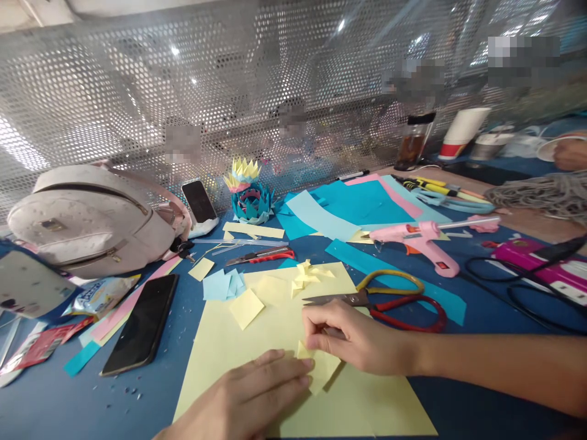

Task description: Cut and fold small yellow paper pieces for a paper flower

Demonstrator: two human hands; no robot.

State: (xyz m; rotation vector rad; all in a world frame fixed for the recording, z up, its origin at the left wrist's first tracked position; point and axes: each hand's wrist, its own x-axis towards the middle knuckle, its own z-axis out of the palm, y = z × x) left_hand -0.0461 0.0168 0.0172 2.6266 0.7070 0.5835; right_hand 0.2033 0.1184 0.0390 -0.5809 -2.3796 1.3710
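Under our grip lies the large yellow sheet, a firm base. Our left hand presses, fingers nearly straight; our right hand pinches closed. Just beyond it sit scissors. Between our hands, the pinched small paper probably wants slow, edge-matched creasing.

Comprises two bare hands: left hand, with slender, tapering fingers, and right hand, with rounded knuckles. Includes right forearm, uncovered from wrist to edge of view, smooth in outline, broadening gradually away from the wrist. Shows fingernails indistinctly.
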